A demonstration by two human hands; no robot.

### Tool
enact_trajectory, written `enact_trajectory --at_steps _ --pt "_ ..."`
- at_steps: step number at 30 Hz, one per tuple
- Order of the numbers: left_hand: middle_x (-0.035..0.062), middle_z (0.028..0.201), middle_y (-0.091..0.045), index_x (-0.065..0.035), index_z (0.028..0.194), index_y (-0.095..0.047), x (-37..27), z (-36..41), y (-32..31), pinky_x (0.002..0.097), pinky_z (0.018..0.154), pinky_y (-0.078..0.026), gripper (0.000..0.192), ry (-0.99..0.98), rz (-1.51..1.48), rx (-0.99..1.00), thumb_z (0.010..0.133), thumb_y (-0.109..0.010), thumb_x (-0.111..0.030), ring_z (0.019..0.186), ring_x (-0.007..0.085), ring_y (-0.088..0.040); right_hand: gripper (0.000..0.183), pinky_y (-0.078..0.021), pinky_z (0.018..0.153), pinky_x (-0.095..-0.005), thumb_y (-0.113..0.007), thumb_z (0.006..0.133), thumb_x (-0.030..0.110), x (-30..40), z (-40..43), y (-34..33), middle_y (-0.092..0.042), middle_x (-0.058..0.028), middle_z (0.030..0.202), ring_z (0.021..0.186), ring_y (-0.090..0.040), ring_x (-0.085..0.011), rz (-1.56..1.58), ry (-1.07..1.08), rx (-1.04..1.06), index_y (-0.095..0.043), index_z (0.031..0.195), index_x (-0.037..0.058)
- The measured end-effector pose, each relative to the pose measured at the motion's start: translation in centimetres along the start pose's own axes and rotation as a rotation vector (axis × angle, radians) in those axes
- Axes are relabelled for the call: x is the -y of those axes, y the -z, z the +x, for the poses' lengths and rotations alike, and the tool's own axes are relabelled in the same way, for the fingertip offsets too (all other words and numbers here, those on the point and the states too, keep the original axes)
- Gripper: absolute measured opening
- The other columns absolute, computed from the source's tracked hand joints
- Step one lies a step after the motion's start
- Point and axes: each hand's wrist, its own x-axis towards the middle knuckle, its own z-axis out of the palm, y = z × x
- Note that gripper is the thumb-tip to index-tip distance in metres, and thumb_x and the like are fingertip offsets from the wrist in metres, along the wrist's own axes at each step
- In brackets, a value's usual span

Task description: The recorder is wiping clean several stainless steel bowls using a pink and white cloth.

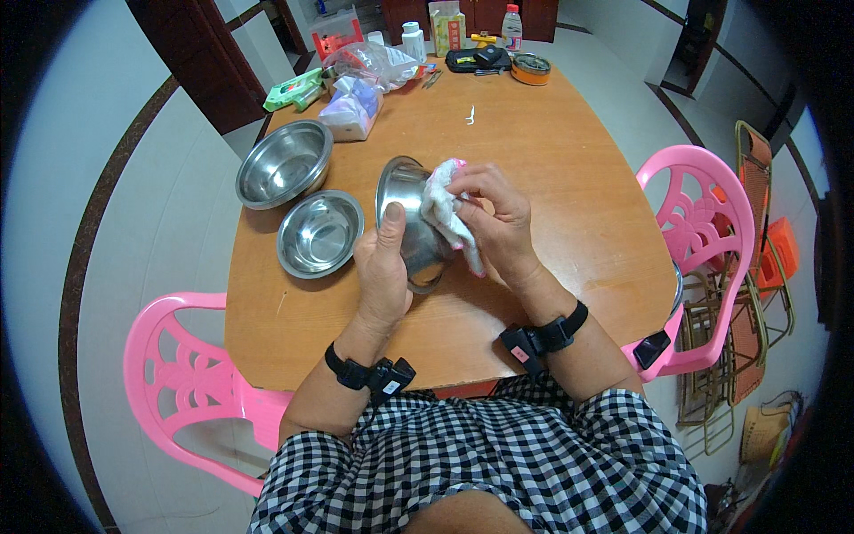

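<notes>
A stainless steel bowl [415, 227] is tipped on its side above the wooden table [567, 220], gripped at its rim by my left hand [385, 263], thumb over the edge. My right hand [497, 217] pinches a white cloth with pink edging [444, 203] and holds it against the bowl's outer side. To the left, a smaller steel bowl [321, 235] stands upright on the table. Behind that one is a larger steel bowl [285, 163], which looks stacked with another. The right hand's fingertips are partly hidden in the cloth.
A tissue pack [351, 110], a clear plastic bag [373, 63], a green wipes pack [293, 90], a white bottle [413, 43], a black case [477, 60], an orange round tin [531, 69] and a water bottle [512, 28] line the far edge. Pink chairs [193, 380] flank the table.
</notes>
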Motion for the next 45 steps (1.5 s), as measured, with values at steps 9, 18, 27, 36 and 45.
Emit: enact_trajectory --at_steps 9,18,27,36,45 --pt "0.0094 0.098 -0.063 0.0038 0.104 -0.059 1.0 -0.1 1.0 0.0299 0.076 -0.052 0.056 -0.019 0.061 0.05 0.094 -0.05 -0.05 0.087 0.0147 -0.062 0.02 -0.0423 0.088 -0.0378 -0.069 0.074 0.007 3.4 0.3 -0.7 -0.06 -0.008 0.108 0.101 -0.054 -0.0274 -0.422 0.426 0.175 -0.07 0.094 0.0112" --pt "0.0098 0.088 -0.066 0.0066 0.098 -0.063 0.6 -0.2 0.9 0.0263 0.068 -0.052 0.059 -0.007 0.153 0.171 0.091 -0.054 -0.051 0.077 0.0142 -0.063 0.025 -0.0465 0.083 -0.0284 -0.052 0.092 0.016 -0.1 0.8 0.4 -0.062 -0.0104 0.104 0.095 -0.059 -0.0203 -0.107 0.068 0.016 -0.064 0.109 0.0021" --pt "0.0043 0.089 -0.065 0.005 0.1 -0.065 0.5 -0.1 1.4 0.0237 0.071 -0.048 0.059 -0.04 0.284 0.287 0.089 -0.057 -0.053 0.081 0.01 -0.058 0.026 -0.0456 0.08 -0.0255 -0.05 0.095 0.015 0.4 0.7 0.7 -0.063 -0.0077 0.097 0.088 -0.058 -0.0141 0.004 -0.28 -0.073 -0.064 0.107 -0.0025" --pt "0.0036 0.087 -0.063 0.0027 0.098 -0.064 0.3 -0.4 1.4 0.0228 0.07 -0.047 0.055 -0.05 0.306 0.323 0.089 -0.058 -0.051 0.081 0.0096 -0.057 0.021 -0.0443 0.09 -0.0359 -0.059 0.084 0.009 3.1 0.7 -0.1 -0.061 -0.0157 0.105 0.101 -0.058 -0.0315 -0.282 0.258 0.031 -0.065 0.103 0.0001" --pt "0.0038 0.096 -0.063 0.004 0.106 -0.061 1.2 -0.5 1.6 0.0248 0.074 -0.049 0.05 -0.069 0.268 0.271 0.091 -0.061 -0.044 0.085 0.0095 -0.058 0.02 -0.0433 0.092 -0.0438 -0.065 0.079 0.014 4.0 0.4 -0.5 -0.061 -0.0138 0.107 0.103 -0.057 -0.0351 -0.444 0.49 0.106 -0.067 0.097 0.0063"
